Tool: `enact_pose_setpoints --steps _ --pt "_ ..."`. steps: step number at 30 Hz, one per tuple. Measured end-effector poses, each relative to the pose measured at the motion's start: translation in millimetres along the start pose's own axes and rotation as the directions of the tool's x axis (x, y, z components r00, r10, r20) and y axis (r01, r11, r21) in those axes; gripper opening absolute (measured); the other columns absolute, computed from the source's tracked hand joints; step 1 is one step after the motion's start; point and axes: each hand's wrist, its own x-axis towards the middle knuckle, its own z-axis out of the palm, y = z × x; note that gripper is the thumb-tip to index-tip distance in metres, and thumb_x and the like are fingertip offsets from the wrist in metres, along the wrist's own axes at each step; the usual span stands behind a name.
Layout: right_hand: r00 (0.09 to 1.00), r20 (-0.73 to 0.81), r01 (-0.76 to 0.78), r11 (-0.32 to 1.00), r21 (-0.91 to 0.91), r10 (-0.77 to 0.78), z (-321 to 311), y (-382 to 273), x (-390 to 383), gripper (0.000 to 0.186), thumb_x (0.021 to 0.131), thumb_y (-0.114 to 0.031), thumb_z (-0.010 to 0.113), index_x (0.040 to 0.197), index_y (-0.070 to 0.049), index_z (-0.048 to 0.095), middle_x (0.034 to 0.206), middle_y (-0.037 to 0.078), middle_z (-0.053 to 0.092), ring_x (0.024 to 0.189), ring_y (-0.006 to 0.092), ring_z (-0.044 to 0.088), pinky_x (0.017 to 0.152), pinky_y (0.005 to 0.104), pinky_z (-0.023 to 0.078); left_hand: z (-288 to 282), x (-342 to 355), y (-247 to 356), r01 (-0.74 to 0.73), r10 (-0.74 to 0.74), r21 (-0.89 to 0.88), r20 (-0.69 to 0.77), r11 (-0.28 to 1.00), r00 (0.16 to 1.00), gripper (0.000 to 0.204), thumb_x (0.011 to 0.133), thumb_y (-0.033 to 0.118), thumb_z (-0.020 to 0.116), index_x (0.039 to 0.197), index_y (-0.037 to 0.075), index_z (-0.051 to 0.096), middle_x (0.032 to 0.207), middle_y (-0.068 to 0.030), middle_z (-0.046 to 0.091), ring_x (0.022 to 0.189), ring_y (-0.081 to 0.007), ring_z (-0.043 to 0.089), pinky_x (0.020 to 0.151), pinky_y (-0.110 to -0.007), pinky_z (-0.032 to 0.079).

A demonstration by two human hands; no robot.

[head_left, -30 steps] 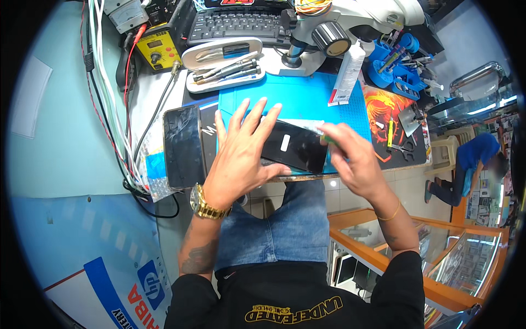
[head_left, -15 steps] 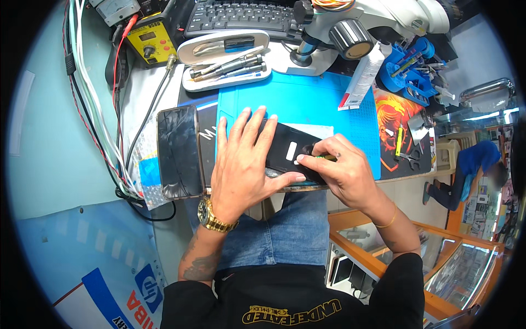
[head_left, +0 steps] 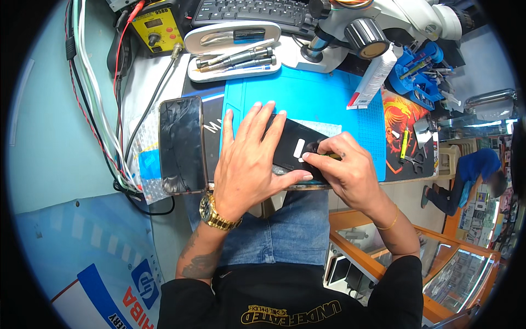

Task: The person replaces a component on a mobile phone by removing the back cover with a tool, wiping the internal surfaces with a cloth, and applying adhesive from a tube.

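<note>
White bench (head_left: 141, 77) | dark printed mat (head_left: 399, 118), blue mat (head_left: 296, 93) over it | microscope base (head_left: 296, 57) | keyboard (head_left: 252, 13)

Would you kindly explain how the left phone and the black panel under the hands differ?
The phone points nearly straight ahead; the panel slants. The phone shows wavy reflections; the panel, a white patch. The left hand and right hand are at the panel, not the phone. Both are dark, flat and oblong.

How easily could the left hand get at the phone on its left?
Probably quite easily: the phone lies beside the left hand, nothing visible between, though that hand rests on the black device.
</note>
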Motion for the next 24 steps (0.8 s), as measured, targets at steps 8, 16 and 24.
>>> enact_pose_setpoints --steps 8,16,24 --pt "1.000 0.019 -0.006 1.000 -0.024 0.006 -1.4 -2.4 2.4 0.032 0.074 0.001 0.075 0.104 -0.008 0.076 0.090 0.007 0.063 0.080 0.0243 0.059 0.065 0.0346 0.049 -0.3 -0.3 0.1 -0.011 0.011 0.001 -0.008 1.000 1.000 0.106 0.066 0.069 0.081 0.143 0.002 0.053 0.148 -0.0203 0.050 0.141 -0.0372 0.046 0.118 -0.065 0.024" --pt "1.000 -0.018 -0.002 0.999 -0.041 0.001 4.5 -2.0 0.2 0.035 0.071 0.003 0.075 0.105 -0.008 0.076 0.089 0.007 0.063 0.080 0.0243 0.059 0.066 0.0351 0.049 -0.9 -0.5 0.0 -0.018 0.018 0.002 -0.010 1.000 1.000 0.106 0.066 0.068 0.081 0.143 0.000 0.053 0.148 -0.0206 0.051 0.141 -0.0365 0.047 0.118 -0.065 0.024" --pt "0.998 -0.068 0.009 0.998 -0.069 -0.013 8.1 -1.2 -1.1 0.029 0.072 -0.006 0.076 0.101 -0.007 0.075 0.088 0.007 0.061 0.081 0.0244 0.060 0.063 0.0363 0.049 0.3 -0.7 -1.0 -0.018 0.018 -0.002 -0.021 1.000 1.000 0.106 0.068 0.070 0.080 0.143 0.000 0.053 0.147 -0.0217 0.051 0.140 -0.0371 0.047 0.118 -0.064 0.024"
